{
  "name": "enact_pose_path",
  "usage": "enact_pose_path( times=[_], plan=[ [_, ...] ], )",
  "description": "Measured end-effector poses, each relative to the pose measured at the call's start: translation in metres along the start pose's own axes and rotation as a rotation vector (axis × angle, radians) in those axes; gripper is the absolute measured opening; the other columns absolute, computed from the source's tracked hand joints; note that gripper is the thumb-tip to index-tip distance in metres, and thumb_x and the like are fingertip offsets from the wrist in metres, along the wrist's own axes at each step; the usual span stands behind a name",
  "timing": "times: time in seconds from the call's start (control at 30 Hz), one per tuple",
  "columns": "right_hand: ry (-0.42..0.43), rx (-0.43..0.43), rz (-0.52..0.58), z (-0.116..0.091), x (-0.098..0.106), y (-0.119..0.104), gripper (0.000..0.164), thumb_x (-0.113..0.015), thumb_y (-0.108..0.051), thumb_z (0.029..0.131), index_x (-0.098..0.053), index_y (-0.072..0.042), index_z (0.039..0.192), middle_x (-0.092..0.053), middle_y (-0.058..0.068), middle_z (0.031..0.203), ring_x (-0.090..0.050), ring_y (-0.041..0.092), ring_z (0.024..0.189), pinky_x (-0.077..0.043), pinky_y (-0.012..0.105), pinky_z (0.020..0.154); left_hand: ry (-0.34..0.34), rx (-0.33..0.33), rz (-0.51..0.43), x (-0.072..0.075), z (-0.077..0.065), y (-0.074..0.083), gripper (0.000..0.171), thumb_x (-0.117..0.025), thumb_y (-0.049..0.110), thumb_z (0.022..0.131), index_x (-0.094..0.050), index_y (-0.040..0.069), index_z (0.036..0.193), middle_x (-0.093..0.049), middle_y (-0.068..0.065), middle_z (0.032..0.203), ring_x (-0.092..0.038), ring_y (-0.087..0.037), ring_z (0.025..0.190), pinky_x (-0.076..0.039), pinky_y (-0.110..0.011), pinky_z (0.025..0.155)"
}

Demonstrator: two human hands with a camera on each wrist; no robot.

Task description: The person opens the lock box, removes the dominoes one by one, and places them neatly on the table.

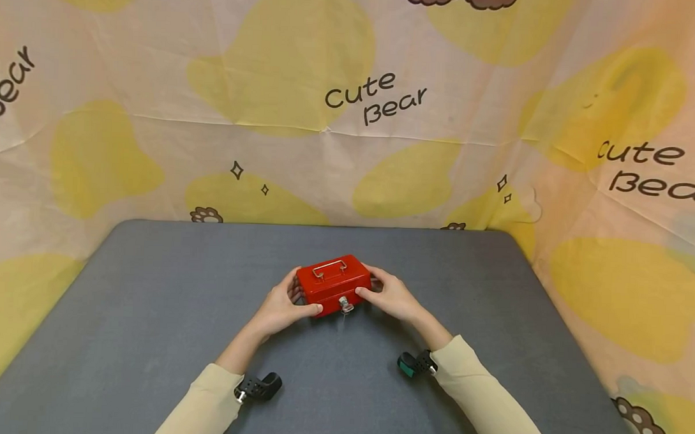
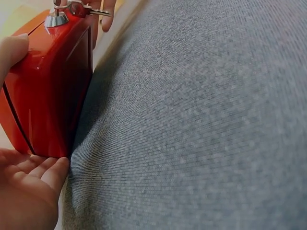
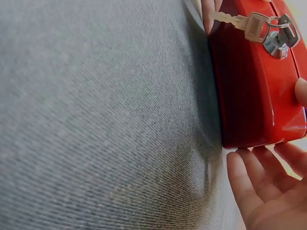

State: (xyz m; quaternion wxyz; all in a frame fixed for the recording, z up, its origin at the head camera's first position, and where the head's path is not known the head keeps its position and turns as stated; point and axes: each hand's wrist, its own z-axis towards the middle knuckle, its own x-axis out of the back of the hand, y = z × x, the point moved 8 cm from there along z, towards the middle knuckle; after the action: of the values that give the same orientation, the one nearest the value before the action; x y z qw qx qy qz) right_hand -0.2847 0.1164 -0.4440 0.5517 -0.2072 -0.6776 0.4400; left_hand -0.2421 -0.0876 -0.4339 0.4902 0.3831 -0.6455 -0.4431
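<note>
A red metal cash box [image 1: 332,284] is held between both hands near the middle of the table. Its wire handle [image 1: 330,266] lies on the lid. My left hand [image 1: 280,307] grips the left end, thumb on the front face and fingers against the side. At the other end, my right hand [image 1: 395,300] holds it the same way. A silver lock [image 3: 276,46] is set in the front, with a key in it and a second key [image 3: 256,26] hanging from the ring. Part of the box's underside shows in both wrist views, so it is tilted or raised.
Grey cloth covers the table [image 1: 166,319]. Behind and beside it hangs a curtain [image 1: 284,61] with yellow patches and "Cute Bear" lettering. Black straps [image 1: 258,387] sit on both wrists, below pale yellow sleeves [image 1: 203,403].
</note>
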Motion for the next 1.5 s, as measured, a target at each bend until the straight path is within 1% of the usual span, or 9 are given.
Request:
enact_pose_path(
  times=[0.17, 0.4, 0.53, 0.6, 0.7, 0.77, 0.97, 1.13, 1.5],
  plan=[
    [0.025, -0.007, -0.011, -0.005, 0.001, 0.0, 0.06, -0.068, -0.029, 0.083, -0.044, -0.013, 0.136, -0.057, 0.005, 0.124, -0.06, 0.017, 0.1, -0.05, 0.034, 0.083, -0.021, 0.023, -0.018, -0.001, 0.0, -0.004, 0.094, -0.073, 0.015, 0.077, -0.012, 0.0, 0.146, -0.032, -0.021, 0.145, -0.035, -0.031, 0.133, -0.031, -0.04, 0.106],
    [0.021, 0.001, 0.032, -0.012, 0.002, -0.001, 0.06, -0.067, -0.024, 0.084, -0.042, -0.009, 0.137, -0.053, 0.011, 0.129, -0.059, 0.024, 0.106, -0.051, 0.039, 0.085, -0.056, 0.018, -0.032, -0.003, -0.001, -0.003, 0.094, -0.073, 0.016, 0.077, -0.012, 0.0, 0.146, -0.028, -0.019, 0.147, -0.032, -0.031, 0.134, -0.031, -0.04, 0.107],
    [0.011, 0.009, 0.02, -0.02, 0.005, -0.018, 0.059, -0.065, -0.017, 0.086, -0.039, -0.001, 0.137, -0.051, 0.017, 0.13, -0.058, 0.03, 0.107, -0.05, 0.041, 0.086, -0.062, 0.003, -0.037, -0.004, -0.001, -0.001, 0.092, -0.073, 0.014, 0.077, -0.014, -0.002, 0.145, -0.029, -0.02, 0.147, -0.033, -0.031, 0.134, -0.03, -0.04, 0.107],
    [0.005, 0.016, 0.017, -0.02, 0.004, -0.017, 0.06, -0.065, -0.016, 0.086, -0.038, 0.0, 0.137, -0.049, 0.018, 0.13, -0.058, 0.031, 0.108, -0.05, 0.041, 0.086, -0.064, -0.004, -0.025, -0.004, -0.001, 0.001, 0.09, -0.073, 0.013, 0.077, -0.016, -0.003, 0.145, -0.03, -0.021, 0.146, -0.034, -0.032, 0.133, -0.031, -0.04, 0.107],
    [-0.005, 0.026, 0.019, -0.018, 0.003, -0.01, 0.062, -0.066, -0.019, 0.085, -0.038, -0.005, 0.138, -0.05, 0.015, 0.13, -0.059, 0.028, 0.107, -0.052, 0.037, 0.083, -0.065, -0.016, -0.006, -0.004, 0.001, -0.001, 0.089, -0.074, 0.013, 0.077, -0.018, -0.005, 0.144, -0.031, -0.023, 0.145, -0.037, -0.034, 0.131, -0.033, -0.041, 0.105],
    [-0.013, 0.015, 0.014, -0.015, 0.001, 0.001, 0.064, -0.067, -0.023, 0.084, -0.037, -0.01, 0.14, -0.05, 0.012, 0.131, -0.059, 0.025, 0.108, -0.053, 0.035, 0.082, -0.062, -0.02, 0.009, -0.004, 0.005, -0.009, 0.089, -0.075, 0.014, 0.076, -0.019, -0.005, 0.143, -0.031, -0.023, 0.145, -0.038, -0.034, 0.13, -0.034, -0.041, 0.104],
    [-0.054, -0.003, -0.01, -0.015, -0.001, 0.005, 0.067, -0.067, -0.026, 0.084, -0.035, -0.014, 0.142, -0.054, 0.009, 0.13, -0.059, 0.021, 0.106, -0.053, 0.03, 0.079, -0.046, -0.035, 0.039, -0.005, 0.016, -0.029, 0.092, -0.078, 0.021, 0.073, -0.023, -0.002, 0.144, -0.036, -0.02, 0.143, -0.041, -0.032, 0.128, -0.036, -0.04, 0.103],
    [-0.059, 0.012, 0.022, -0.017, -0.001, 0.004, 0.068, -0.068, -0.023, 0.084, -0.035, -0.012, 0.142, -0.053, 0.012, 0.13, -0.06, 0.023, 0.105, -0.054, 0.032, 0.079, -0.048, -0.044, 0.036, -0.005, 0.017, -0.031, 0.094, -0.08, 0.022, 0.071, -0.024, -0.001, 0.143, -0.038, -0.02, 0.142, -0.042, -0.032, 0.128, -0.036, -0.04, 0.103],
    [-0.04, 0.006, 0.018, -0.025, -0.005, 0.005, 0.076, -0.071, -0.017, 0.08, -0.029, -0.01, 0.144, -0.044, 0.012, 0.135, -0.057, 0.025, 0.11, -0.054, 0.025, 0.076, -0.09, -0.054, 0.06, -0.008, 0.017, -0.03, 0.095, -0.079, 0.015, 0.071, -0.021, -0.002, 0.144, -0.033, -0.021, 0.145, -0.039, -0.033, 0.129, -0.036, -0.04, 0.103]
  ],
)
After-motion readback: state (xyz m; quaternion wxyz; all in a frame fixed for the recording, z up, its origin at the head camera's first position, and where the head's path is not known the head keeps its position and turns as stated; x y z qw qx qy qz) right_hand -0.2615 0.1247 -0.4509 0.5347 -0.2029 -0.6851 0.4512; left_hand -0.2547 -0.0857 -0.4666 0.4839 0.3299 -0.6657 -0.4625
